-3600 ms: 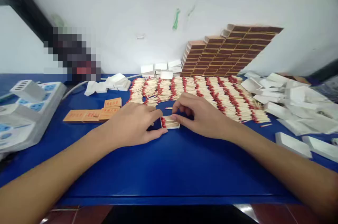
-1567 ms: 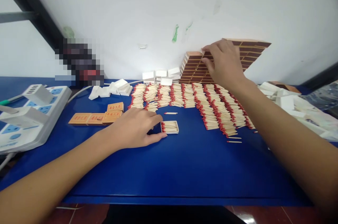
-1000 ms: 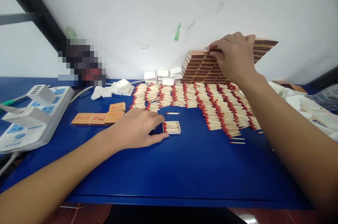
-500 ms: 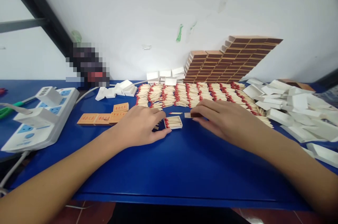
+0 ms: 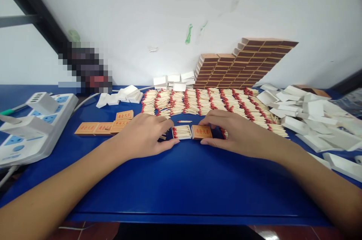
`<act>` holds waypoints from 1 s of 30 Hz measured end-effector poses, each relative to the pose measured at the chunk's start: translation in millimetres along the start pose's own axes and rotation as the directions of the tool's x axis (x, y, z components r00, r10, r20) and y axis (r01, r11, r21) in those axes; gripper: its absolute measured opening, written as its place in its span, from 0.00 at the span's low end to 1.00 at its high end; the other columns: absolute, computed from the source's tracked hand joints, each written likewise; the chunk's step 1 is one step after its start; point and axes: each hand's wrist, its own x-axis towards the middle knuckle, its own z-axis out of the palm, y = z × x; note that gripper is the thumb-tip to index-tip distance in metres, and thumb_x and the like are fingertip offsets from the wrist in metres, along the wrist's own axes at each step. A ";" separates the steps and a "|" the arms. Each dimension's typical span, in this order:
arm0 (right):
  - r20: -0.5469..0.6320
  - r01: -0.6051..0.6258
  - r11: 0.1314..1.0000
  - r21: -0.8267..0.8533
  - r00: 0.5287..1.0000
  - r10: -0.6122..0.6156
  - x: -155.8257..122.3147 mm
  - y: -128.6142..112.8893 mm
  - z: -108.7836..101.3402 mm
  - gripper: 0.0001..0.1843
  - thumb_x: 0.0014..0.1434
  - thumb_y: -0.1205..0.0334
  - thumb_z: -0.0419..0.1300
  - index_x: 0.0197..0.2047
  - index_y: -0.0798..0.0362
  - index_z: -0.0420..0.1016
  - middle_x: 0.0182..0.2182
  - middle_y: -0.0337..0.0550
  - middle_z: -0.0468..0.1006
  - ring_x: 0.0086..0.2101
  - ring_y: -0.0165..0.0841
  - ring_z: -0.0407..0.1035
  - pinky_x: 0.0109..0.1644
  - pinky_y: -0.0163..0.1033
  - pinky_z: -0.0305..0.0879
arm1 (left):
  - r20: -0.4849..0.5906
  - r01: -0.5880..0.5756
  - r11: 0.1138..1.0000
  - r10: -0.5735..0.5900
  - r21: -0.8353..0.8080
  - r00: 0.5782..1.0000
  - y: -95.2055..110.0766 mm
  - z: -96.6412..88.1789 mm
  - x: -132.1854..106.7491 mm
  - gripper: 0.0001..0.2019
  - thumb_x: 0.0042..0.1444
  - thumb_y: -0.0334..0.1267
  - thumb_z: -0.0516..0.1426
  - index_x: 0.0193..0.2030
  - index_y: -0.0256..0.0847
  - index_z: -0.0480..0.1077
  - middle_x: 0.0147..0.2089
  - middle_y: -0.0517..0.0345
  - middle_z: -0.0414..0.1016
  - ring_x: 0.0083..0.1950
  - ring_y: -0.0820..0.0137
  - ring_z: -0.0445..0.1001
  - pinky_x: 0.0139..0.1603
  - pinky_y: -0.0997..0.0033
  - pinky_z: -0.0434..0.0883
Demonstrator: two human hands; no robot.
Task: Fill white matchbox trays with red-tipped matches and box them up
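Note:
A small white tray filled with red-tipped matches (image 5: 181, 132) lies on the blue table (image 5: 181, 183). My left hand (image 5: 143, 134) rests beside it, thumb and forefinger pinching the tray's left end. Just right of the tray lies an orange matchbox sleeve (image 5: 201, 132) with red characters, flat on the table. My right hand (image 5: 237, 132) grips that sleeve between thumb and fingers, its open end facing the tray. A single loose match (image 5: 184, 121) lies just behind the tray.
Rows of loose matches (image 5: 212, 100) stretch behind the hands. Stacked brown sleeves (image 5: 243, 63) lean on the wall. White empty trays (image 5: 311, 115) are heaped at right, and more stand at the back (image 5: 175, 79). Finished orange boxes (image 5: 104, 125) and a white power strip (image 5: 31, 123) lie left.
My right hand reached to the stacked sleeves at the wall, took one, and brought it down flat next to the filled tray. My left hand stayed on the tray.

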 end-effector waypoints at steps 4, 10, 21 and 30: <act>-0.013 0.023 0.999 0.043 1.000 -0.023 2.0 -2.4 1.1 0.16 0.68 0.45 0.66 0.51 0.46 0.80 0.46 0.47 0.81 0.44 0.42 0.76 0.42 0.45 0.71 | -0.024 0.006 1.000 -0.006 -0.012 1.000 -0.2 -0.4 0.5 0.17 0.71 0.53 0.58 0.49 0.40 0.77 0.39 0.55 0.85 0.39 0.60 0.84 0.32 0.65 0.64; -0.075 0.026 0.999 0.034 0.997 -0.023 2.4 -4.3 3.5 0.16 0.68 0.47 0.67 0.53 0.48 0.81 0.46 0.47 0.81 0.41 0.39 0.76 0.44 0.45 0.72 | -0.096 -0.016 1.000 0.018 0.027 0.995 1.2 -3.6 0.0 0.16 0.70 0.52 0.61 0.45 0.40 0.76 0.32 0.56 0.81 0.32 0.62 0.80 0.30 0.66 0.61; -0.204 0.081 0.996 0.027 0.976 -0.073 3.1 -2.4 9.0 0.17 0.68 0.46 0.68 0.52 0.48 0.80 0.46 0.47 0.81 0.43 0.40 0.76 0.47 0.45 0.74 | -0.105 -0.065 0.996 0.059 -0.058 0.993 -2.2 -2.5 -1.8 0.15 0.71 0.50 0.60 0.46 0.39 0.75 0.40 0.57 0.84 0.36 0.65 0.82 0.32 0.67 0.64; -0.232 0.133 0.991 0.026 0.965 -0.123 0.2 -5.9 8.0 0.16 0.69 0.48 0.68 0.53 0.49 0.80 0.46 0.48 0.81 0.44 0.40 0.77 0.46 0.44 0.75 | -0.167 -0.102 0.994 0.094 -0.038 0.981 -2.5 0.8 -2.3 0.14 0.69 0.50 0.61 0.44 0.39 0.75 0.36 0.59 0.81 0.35 0.65 0.82 0.31 0.67 0.64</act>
